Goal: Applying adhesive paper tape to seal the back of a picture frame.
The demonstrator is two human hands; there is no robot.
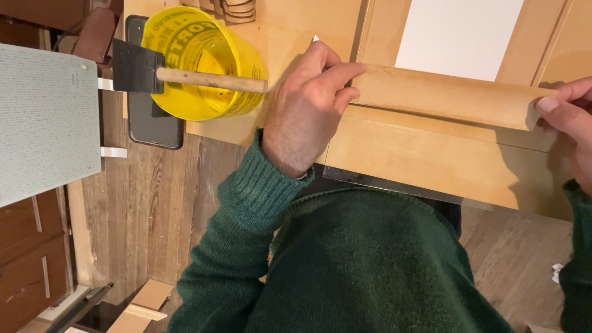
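Note:
My left hand [308,105] grips the left end of a long tan wooden strip [444,95] that lies across a wooden frame [431,157]. A small white tip pokes out above the fingers of that hand. My right hand [570,123] holds the strip's right end at the edge of the view. The frame encloses a white panel [459,34]. Both arms wear dark green knitted sleeves.
A yellow plastic tub [200,68] stands left of my left hand, with a wooden-handled black foam brush [179,74] laid across its rim. A dark phone [154,126] lies beside it. A pale green board [46,117] is at far left. Wooden floor below.

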